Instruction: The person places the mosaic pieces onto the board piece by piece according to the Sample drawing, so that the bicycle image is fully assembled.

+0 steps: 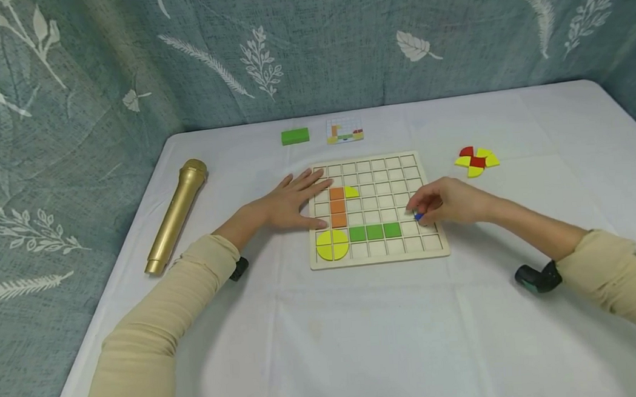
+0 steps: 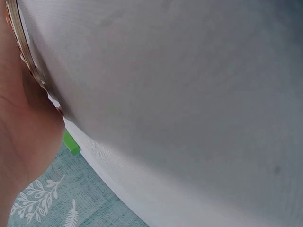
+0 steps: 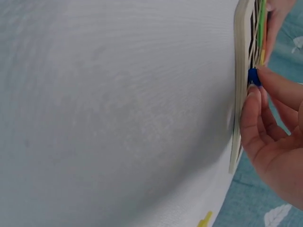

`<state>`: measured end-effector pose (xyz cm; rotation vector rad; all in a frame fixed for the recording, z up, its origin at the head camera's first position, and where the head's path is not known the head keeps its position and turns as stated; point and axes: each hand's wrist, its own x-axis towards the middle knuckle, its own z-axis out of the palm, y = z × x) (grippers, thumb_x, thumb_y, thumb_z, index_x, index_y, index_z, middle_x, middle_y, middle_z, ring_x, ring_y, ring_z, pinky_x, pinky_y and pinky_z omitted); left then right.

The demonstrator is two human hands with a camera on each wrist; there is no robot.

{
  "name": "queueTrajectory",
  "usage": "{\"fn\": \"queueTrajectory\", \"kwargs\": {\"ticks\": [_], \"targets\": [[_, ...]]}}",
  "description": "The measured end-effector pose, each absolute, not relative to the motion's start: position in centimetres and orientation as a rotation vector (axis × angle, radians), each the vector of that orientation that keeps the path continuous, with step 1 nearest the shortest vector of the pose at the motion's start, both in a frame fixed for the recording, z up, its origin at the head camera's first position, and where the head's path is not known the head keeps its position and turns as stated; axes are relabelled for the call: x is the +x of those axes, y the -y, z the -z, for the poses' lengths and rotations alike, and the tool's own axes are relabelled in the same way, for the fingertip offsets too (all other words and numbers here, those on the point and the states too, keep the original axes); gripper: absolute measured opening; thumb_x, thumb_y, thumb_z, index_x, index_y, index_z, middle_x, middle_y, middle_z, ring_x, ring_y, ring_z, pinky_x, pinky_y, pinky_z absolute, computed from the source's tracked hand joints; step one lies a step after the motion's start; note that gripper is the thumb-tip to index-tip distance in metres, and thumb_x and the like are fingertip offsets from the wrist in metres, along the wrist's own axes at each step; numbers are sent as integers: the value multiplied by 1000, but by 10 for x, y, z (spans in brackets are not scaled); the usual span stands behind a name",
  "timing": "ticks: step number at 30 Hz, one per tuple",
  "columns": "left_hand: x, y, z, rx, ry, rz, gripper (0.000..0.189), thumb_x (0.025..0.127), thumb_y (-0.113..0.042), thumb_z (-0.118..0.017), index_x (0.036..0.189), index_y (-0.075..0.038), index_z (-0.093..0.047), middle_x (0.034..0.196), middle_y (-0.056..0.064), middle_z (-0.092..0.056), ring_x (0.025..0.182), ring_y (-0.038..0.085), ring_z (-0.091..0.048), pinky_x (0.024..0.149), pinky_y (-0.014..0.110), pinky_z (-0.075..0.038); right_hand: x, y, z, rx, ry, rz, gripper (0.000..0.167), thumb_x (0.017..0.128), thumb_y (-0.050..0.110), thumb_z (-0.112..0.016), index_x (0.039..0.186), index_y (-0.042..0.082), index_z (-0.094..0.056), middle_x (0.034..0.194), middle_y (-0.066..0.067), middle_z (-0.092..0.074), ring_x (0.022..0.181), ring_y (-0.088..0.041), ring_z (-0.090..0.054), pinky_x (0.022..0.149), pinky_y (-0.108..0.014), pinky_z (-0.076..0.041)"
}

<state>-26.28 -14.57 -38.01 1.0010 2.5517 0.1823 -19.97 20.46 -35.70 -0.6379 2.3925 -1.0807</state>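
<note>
A pale wooden grid board (image 1: 394,200) lies on the white-covered table. My left hand (image 1: 291,203) rests on its left edge, fingers spread. My right hand (image 1: 452,201) pinches a small blue piece (image 3: 254,76) between thumb and fingers at the board's right side; whether the piece touches the board I cannot tell. Set in the grid are a column of orange squares (image 1: 338,207), a yellow quarter-circle (image 1: 352,191), a row of green squares (image 1: 375,232) and a yellow circle (image 1: 332,245) made of quarter pieces. The left wrist view shows mostly tablecloth and part of my left hand (image 2: 28,118).
Red and yellow pieces (image 1: 477,162) lie loosely grouped right of the board. Behind it are a green block (image 1: 295,137) and a pattern card (image 1: 345,130). A gold microphone (image 1: 177,216) lies at the left. A patterned blue-green curtain (image 1: 330,46) hangs behind the table.
</note>
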Motion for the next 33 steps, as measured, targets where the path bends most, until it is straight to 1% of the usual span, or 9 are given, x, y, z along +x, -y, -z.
{"fn": "queueTrajectory", "kwargs": {"ticks": [4,8,11,13,18,23,26,33], "targets": [[-262,146,380,996,-2549,-172,94,84,-73,-49,154,-33,-1,157,-8,13,141,11,17,112,45,8,-198,-206,354,-655,-2415,1040,21,86,4,-70,107,2,-70,89,-4,-61,85,-22,-54,71,-23,-47],[-262,146,380,997,-2549,-176,95,83,-74,-48,154,-33,0,157,-8,13,141,11,17,112,45,8,-197,-209,352,-563,-2434,1009,22,89,10,-69,110,6,-71,96,-5,-64,88,-23,-52,70,-24,-46],[-262,146,381,995,-2554,-181,95,83,-75,-47,154,-33,-1,157,-9,13,141,11,17,112,45,8,-196,-209,351,-475,-2387,1055,23,90,11,-68,112,4,-69,100,-6,-65,87,-23,-56,71,-24,-48],[-263,147,381,992,-2556,-182,95,82,-75,-47,154,-34,-1,157,-9,13,141,11,16,112,45,8,-195,-209,350,-433,-2337,1107,22,91,11,-67,110,1,-67,98,-8,-66,85,-22,-60,74,-25,-51],[-263,147,381,989,-2552,-189,95,82,-75,-47,154,-33,-1,157,-9,13,141,11,16,112,45,8,-189,-204,349,-344,-2226,1204,24,90,14,-68,106,-3,-64,86,-10,-69,78,-22,-64,74,-28,-53],[-263,146,380,971,-2547,-190,95,82,-75,-47,154,-34,-1,157,-9,13,141,11,17,112,44,9,-179,-194,347,-298,-2177,1245,28,89,15,-70,107,-5,-65,86,-11,-70,76,-22,-65,71,-27,-54],[-263,146,380,968,-2550,-190,96,81,-76,-47,154,-34,-1,157,-9,13,141,11,17,112,44,9,-174,-186,348,-294,-2158,1250,25,87,14,-71,105,-4,-66,83,-11,-70,73,-21,-65,68,-26,-54],[-263,146,380,981,-2547,-193,96,81,-76,-47,154,-33,-2,158,-9,12,141,12,17,112,45,9,-164,-169,355,-321,-2180,1216,20,85,17,-74,95,1,-68,74,-7,-69,67,-17,-64,63,-25,-54]]}}
